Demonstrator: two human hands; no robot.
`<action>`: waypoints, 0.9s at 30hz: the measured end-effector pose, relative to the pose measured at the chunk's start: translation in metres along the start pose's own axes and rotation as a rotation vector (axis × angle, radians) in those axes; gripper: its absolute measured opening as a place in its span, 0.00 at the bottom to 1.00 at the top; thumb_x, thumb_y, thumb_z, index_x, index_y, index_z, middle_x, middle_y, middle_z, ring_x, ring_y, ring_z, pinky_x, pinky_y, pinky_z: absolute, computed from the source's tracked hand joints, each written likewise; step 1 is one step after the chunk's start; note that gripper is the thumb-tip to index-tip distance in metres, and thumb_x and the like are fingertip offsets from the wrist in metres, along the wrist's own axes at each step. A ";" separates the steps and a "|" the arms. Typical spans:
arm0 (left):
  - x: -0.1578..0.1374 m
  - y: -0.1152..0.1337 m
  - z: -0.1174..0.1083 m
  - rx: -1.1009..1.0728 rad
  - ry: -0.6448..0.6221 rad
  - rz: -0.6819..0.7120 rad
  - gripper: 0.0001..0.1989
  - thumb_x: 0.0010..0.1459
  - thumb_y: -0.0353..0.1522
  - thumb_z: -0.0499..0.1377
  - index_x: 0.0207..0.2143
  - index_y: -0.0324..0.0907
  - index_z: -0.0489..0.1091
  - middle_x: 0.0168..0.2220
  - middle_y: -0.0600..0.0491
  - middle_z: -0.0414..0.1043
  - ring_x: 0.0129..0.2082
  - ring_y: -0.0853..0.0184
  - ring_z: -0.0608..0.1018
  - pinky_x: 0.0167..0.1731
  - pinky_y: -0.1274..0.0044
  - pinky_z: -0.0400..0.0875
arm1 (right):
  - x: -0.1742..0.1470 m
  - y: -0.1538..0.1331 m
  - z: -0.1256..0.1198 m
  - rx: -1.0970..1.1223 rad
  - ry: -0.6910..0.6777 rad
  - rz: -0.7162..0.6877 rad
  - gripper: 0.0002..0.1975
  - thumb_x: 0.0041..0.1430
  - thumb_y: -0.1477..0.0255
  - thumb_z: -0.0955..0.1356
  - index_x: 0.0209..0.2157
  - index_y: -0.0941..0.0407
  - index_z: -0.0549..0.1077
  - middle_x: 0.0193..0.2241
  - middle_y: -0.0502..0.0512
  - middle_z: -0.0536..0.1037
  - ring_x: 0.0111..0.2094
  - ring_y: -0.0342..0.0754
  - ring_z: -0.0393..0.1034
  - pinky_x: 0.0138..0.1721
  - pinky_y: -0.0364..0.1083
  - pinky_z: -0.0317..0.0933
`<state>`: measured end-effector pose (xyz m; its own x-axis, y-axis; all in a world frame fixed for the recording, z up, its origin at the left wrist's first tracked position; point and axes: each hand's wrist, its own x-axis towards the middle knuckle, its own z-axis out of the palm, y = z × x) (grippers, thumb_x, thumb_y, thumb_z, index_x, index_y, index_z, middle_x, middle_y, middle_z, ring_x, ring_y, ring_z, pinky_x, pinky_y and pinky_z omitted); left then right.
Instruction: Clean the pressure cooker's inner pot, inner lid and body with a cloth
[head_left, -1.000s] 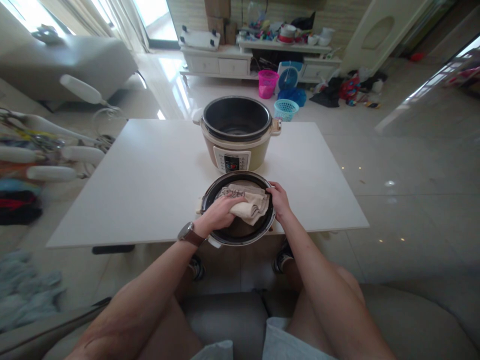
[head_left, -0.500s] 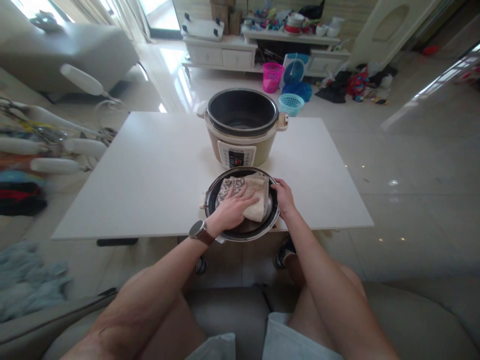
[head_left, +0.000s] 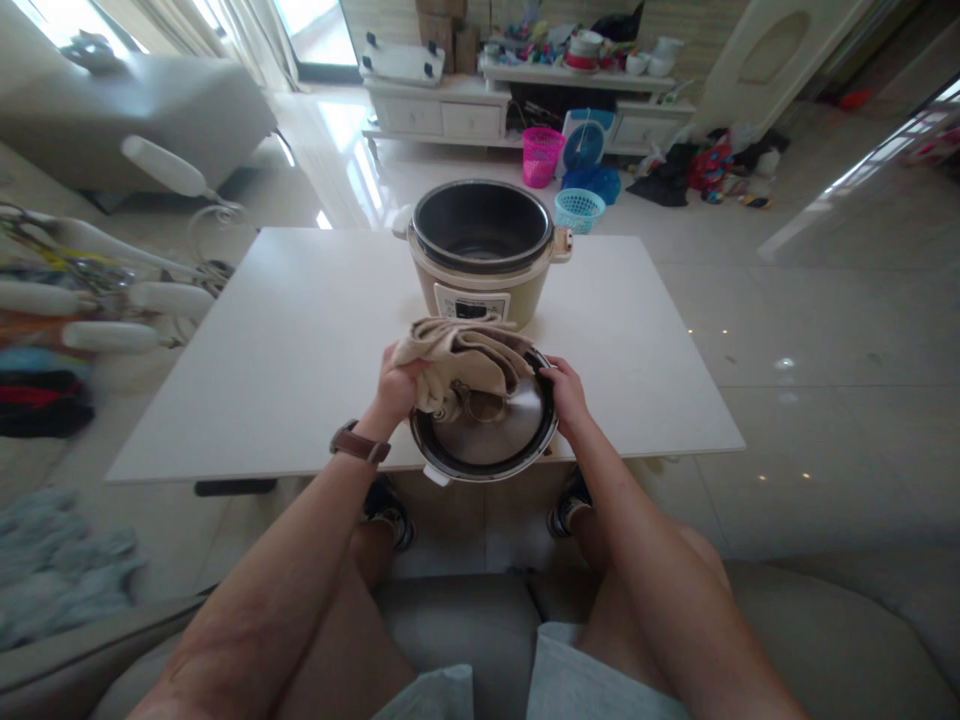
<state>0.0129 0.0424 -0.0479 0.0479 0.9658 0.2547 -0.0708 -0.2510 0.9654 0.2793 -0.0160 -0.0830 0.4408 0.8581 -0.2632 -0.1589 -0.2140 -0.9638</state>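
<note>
The pressure cooker lid (head_left: 510, 425) is held underside up at the table's near edge, its metal inner face and dark sealing ring showing. My right hand (head_left: 566, 392) grips its right rim, thumb over the edge. A folded beige cloth (head_left: 472, 350) covers the far part of the lid, and my left hand (head_left: 397, 385) is closed on the cloth's left end. Just beyond stands the electric pressure cooker (head_left: 480, 285), lidless, with its dark inner pot (head_left: 484, 225) visible. The cloth hides part of its control panel.
The white table (head_left: 300, 360) extends to both sides of the cooker. On the floor past it are a turquoise basket (head_left: 578, 210), a pink basket (head_left: 541, 157) and several bags. A white rack (head_left: 157, 295) stands at the left. A grey sofa (head_left: 450, 620) lies beneath me.
My left hand has gone from lying flat on the cloth to gripping its left end. The cloth has lifted and bunched toward the far side, baring more of the lid. My right hand stays put.
</note>
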 end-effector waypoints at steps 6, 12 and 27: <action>-0.012 0.013 -0.018 0.313 0.044 0.386 0.19 0.58 0.38 0.60 0.49 0.41 0.79 0.47 0.47 0.84 0.52 0.52 0.84 0.57 0.62 0.78 | 0.000 0.000 0.000 -0.037 0.014 -0.030 0.18 0.42 0.62 0.70 0.37 0.52 0.80 0.35 0.49 0.82 0.41 0.52 0.72 0.46 0.50 0.64; -0.040 0.021 0.014 0.965 -0.783 0.215 0.40 0.50 0.21 0.54 0.67 0.46 0.71 0.72 0.49 0.65 0.75 0.54 0.63 0.74 0.56 0.55 | 0.000 -0.002 0.003 -0.009 0.013 -0.003 0.17 0.40 0.63 0.71 0.35 0.51 0.80 0.31 0.47 0.82 0.38 0.51 0.72 0.43 0.49 0.64; -0.059 0.017 0.048 0.732 -1.009 0.119 0.44 0.49 0.19 0.51 0.69 0.48 0.66 0.75 0.53 0.59 0.79 0.56 0.51 0.76 0.51 0.43 | -0.001 -0.001 0.004 -0.024 0.028 -0.023 0.18 0.39 0.61 0.71 0.35 0.52 0.79 0.30 0.48 0.81 0.38 0.51 0.71 0.43 0.49 0.64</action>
<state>0.0563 -0.0218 -0.0439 0.8432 0.5360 -0.0402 0.4272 -0.6229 0.6554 0.2756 -0.0144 -0.0815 0.4691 0.8495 -0.2414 -0.1271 -0.2055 -0.9704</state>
